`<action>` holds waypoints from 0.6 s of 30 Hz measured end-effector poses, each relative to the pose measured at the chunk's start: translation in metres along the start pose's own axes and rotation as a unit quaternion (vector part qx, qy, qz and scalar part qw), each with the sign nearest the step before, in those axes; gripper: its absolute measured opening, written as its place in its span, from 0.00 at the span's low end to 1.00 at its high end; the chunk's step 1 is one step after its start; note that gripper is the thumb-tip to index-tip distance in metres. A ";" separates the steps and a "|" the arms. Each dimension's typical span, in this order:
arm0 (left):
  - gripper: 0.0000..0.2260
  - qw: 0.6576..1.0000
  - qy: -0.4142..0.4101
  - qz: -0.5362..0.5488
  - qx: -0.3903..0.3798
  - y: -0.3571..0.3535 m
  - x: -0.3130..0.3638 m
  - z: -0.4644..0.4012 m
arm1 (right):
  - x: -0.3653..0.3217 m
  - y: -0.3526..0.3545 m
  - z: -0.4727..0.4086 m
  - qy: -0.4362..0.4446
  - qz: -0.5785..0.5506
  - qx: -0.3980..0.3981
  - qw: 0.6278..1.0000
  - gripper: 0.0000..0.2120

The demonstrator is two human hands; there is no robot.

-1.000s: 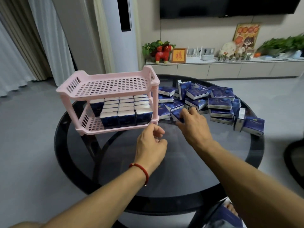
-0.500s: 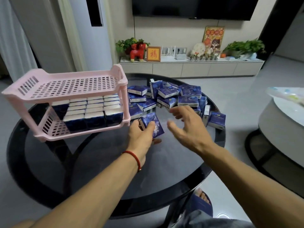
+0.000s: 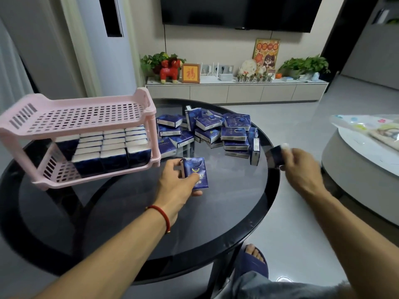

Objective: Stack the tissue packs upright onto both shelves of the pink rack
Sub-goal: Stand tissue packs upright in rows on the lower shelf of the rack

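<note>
Tissue pack (image 3: 195,172) stands upright on the bench (image 3: 129,212), gripped by the left hand (image 3: 177,184), just right of the pink rack (image 3: 82,134); right hand (image 3: 300,167) pinches another, blurred pack (image 3: 275,157) farther right.

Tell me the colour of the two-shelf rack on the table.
Pink rack, seen clearly in the head view.

— What sort of place is this?
— A home living room. A large dark television (image 3: 237,11) hangs on the wall above a long low cabinet (image 3: 235,92).
— What stands on the cabinet?
— Leafy potted plants (image 3: 304,64), a red toy horse (image 3: 170,71), a framed character print (image 3: 190,73) and small ornaments.
— Anything nearer?
— A round black glass table (image 3: 226,212), a pale round table (image 3: 356,169) beside it, curtains (image 3: 13,67) at left.
</note>
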State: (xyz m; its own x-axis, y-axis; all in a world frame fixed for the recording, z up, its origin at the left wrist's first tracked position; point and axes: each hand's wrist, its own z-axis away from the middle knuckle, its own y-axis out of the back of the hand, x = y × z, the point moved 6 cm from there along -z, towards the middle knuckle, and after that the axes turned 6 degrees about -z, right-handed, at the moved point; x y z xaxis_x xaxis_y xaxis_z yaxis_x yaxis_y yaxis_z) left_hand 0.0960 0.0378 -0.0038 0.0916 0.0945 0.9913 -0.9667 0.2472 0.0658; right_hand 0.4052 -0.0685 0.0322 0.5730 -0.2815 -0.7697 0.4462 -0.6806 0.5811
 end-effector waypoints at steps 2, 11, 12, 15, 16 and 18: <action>0.24 1.000 -0.012 0.009 -0.014 -0.001 0.004 0.004 | 0.001 0.017 0.004 -0.076 -0.189 0.008 0.979 0.25; 0.18 0.991 0.020 0.121 -0.061 0.009 0.024 0.017 | -0.079 -0.031 0.056 -0.185 -0.462 -0.265 0.826 0.21; 0.17 0.988 0.027 0.139 -0.064 0.013 0.026 0.020 | -0.088 -0.039 0.062 -0.183 -0.460 -0.290 0.819 0.20; 0.17 0.981 0.035 0.177 -0.077 0.028 0.029 0.023 | -0.117 -0.062 0.081 -0.177 -0.443 -0.353 0.805 0.18; 0.17 0.978 0.035 0.189 -0.081 0.035 0.030 0.025 | -0.126 -0.072 0.088 -0.179 -0.447 -0.358 0.800 0.18; 0.17 0.974 0.037 0.206 -0.085 0.043 0.028 0.027 | -0.139 -0.090 0.100 -0.187 -0.484 -0.334 0.787 0.17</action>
State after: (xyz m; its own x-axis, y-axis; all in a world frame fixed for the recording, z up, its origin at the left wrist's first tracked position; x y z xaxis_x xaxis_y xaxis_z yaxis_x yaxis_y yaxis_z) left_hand 0.0506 0.0249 0.0303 -0.2730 0.2872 0.9181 -0.8719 0.3294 -0.3623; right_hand 0.2168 -0.0354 0.0606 -0.4437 -0.1133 -0.8890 0.8827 -0.2267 -0.4116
